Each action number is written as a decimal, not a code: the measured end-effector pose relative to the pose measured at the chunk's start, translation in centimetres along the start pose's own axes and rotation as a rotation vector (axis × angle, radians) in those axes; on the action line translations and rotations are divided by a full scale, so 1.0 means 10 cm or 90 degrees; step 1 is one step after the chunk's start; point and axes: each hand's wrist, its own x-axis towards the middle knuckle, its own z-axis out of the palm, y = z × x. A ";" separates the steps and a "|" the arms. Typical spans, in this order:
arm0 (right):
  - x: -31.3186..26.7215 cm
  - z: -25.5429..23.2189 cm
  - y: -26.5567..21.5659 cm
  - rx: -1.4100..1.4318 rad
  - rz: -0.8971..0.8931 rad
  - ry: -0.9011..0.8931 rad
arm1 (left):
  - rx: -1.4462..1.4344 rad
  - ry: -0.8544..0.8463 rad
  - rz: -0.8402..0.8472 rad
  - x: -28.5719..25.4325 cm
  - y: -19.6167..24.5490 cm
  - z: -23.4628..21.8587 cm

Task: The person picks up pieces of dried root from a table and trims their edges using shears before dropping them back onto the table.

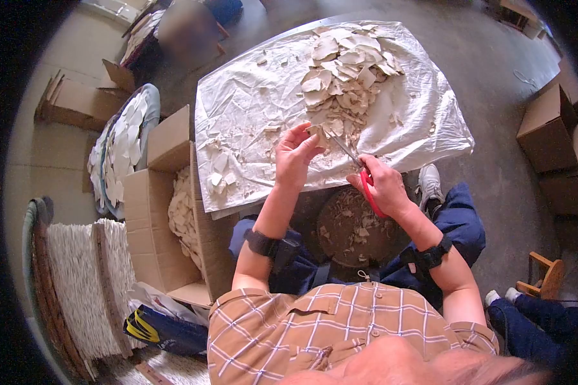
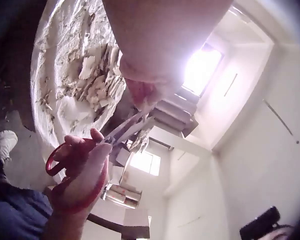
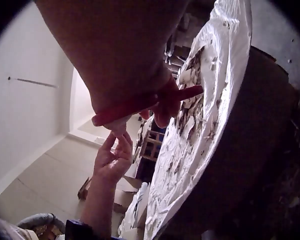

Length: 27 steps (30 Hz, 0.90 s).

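Observation:
My left hand pinches a small pale flat piece between thumb and fingers, above the cloth-covered table. My right hand grips scissors with red handles, their metal blades pointing at that piece. In the left wrist view the red scissors loop round the right hand's fingers, and the blades reach up to the left fingertips. The right wrist view shows the left hand just beyond the red handles. Beyond both hands lies a heap of pale, brown-edged flakes.
A white cloth covers the table, with several small scraps at its left. An open cardboard box of pale pieces stands on the left. Between the knees is a round, scrap-strewn surface. Cardboard boxes stand at right.

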 end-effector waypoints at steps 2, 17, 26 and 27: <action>-0.01 -0.01 -0.02 -0.002 -0.001 -0.006 | -0.125 -0.003 -0.048 0.00 -0.03 -0.01; 0.01 -0.02 -0.06 0.001 -0.006 -0.017 | 0.031 0.008 -0.012 -0.10 0.00 0.08; -0.02 0.05 -0.05 -0.008 -0.013 -0.032 | 0.023 -0.010 -0.026 -0.12 -0.03 0.09; -0.03 0.06 -0.05 -0.006 -0.012 -0.026 | 0.011 -0.009 -0.030 -0.12 -0.04 0.09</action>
